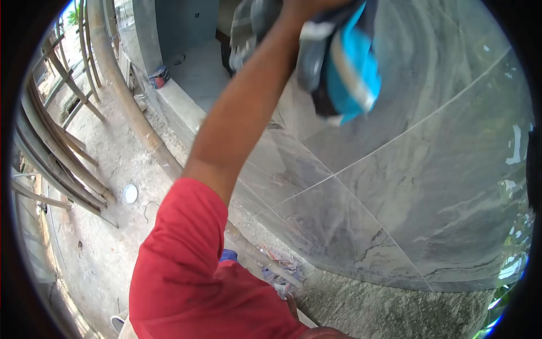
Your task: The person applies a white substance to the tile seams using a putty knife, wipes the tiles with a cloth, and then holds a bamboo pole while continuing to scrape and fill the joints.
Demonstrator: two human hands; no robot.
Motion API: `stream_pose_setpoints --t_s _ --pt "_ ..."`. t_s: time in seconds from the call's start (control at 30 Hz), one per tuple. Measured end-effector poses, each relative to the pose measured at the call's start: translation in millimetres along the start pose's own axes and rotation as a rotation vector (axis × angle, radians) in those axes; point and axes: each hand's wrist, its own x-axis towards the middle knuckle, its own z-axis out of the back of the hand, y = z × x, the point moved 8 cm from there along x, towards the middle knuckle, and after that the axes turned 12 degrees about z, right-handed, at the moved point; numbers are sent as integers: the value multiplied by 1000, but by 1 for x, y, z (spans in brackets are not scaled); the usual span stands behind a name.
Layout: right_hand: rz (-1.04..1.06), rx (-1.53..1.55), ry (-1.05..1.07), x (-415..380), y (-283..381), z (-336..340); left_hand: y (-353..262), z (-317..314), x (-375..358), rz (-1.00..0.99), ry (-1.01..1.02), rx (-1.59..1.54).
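My left arm, in a red sleeve, stretches up across the view, and my left hand [319, 5] is partly cut off by the top edge. Its fingers are closed on a bunched cloth [351, 70] in bright blue, black, white and grey. The cloth hangs from the hand, blurred by motion, and overlaps the grey marble-patterned wall tiles [389, 164]. Light joint lines cross between the tiles. At the bottom edge shows a patch of skin that appears to be my right hand [327, 333]; its fingers are hidden.
A long bamboo pole [152, 141] runs down the left, beside stacked poles [62, 152]. An opening with a grey floor [195, 73] lies behind my arm. Below are a white round lid [130, 194], crumpled scraps [282, 268] and rough concrete ground [395, 308].
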Motion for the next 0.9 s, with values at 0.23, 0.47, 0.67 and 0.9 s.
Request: stream_pose_setpoints --t_s 0.23,0.47,0.67,0.9 --pt "-445 566 -158 -31 -60 10 180 182 -364 975 -197 -233" --pt "-500 201 -194 0 28 73 88 141 -374 501 157 136" --pt "-574 311 12 56 55 21 -96 39 -391 282 580 -238" --pt "-332 191 -6 89 68 26 -67 39 -379 132 978 -214"
